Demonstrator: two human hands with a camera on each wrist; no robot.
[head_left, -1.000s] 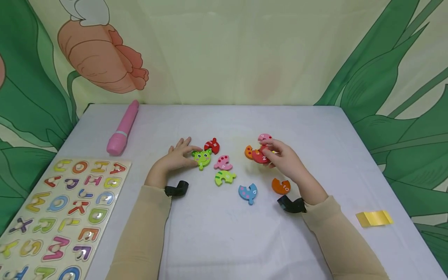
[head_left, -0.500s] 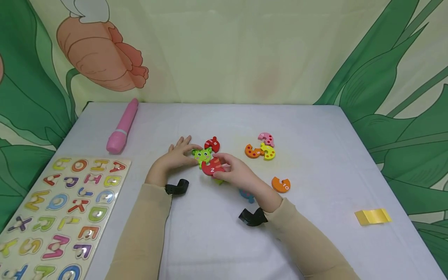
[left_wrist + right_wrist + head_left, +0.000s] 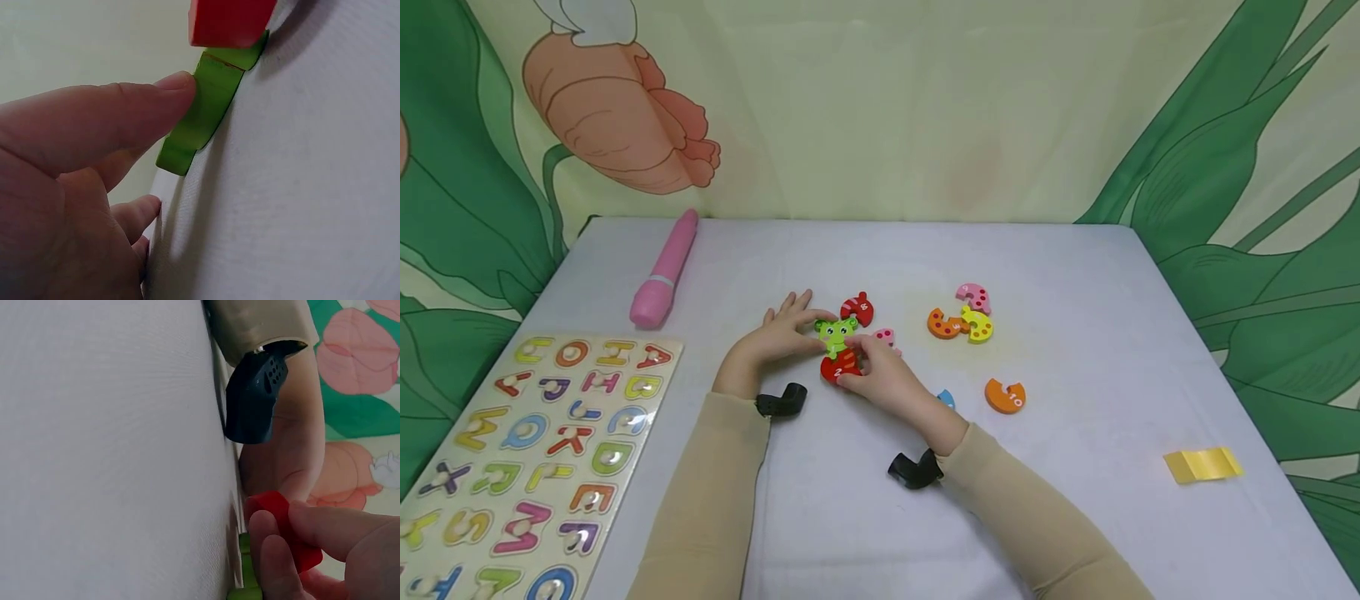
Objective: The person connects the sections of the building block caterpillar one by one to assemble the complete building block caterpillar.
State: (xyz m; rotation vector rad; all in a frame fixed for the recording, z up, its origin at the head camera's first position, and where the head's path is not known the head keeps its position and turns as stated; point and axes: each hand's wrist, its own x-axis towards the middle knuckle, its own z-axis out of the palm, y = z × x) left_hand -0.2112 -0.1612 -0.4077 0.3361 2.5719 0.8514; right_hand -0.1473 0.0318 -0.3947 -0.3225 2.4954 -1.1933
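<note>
My left hand (image 3: pixel 775 337) pinches a green frog-face puzzle piece (image 3: pixel 837 333) between thumb and index finger, its other fingers spread on the table. In the left wrist view the thumb presses the edge of that green piece (image 3: pixel 206 106). My right hand (image 3: pixel 891 379) grips a red puzzle piece (image 3: pixel 833 369) marked 2, just in front of the frog face. A red piece (image 3: pixel 306 555) sits between thumb and fingers in the right wrist view, raised off the tabletop. Whether the two pieces touch, I cannot tell. Behind the frog face lies a red striped piece (image 3: pixel 857 309).
Right of centre lie a pink piece (image 3: pixel 974 296), a yellow piece (image 3: pixel 978 325) and orange pieces (image 3: pixel 1004 397). My right hand partly covers a blue piece (image 3: pixel 946 398) and a pink one (image 3: pixel 885 336). An alphabet board (image 3: pixel 542 450), pink microphone (image 3: pixel 662 275) and yellow strip (image 3: pixel 1203 465) lie farther out.
My right hand has carried the red number 2 piece leftward from the right-hand group to the frog face, uncovering the yellow piece. My left hand has stayed at the frog face.
</note>
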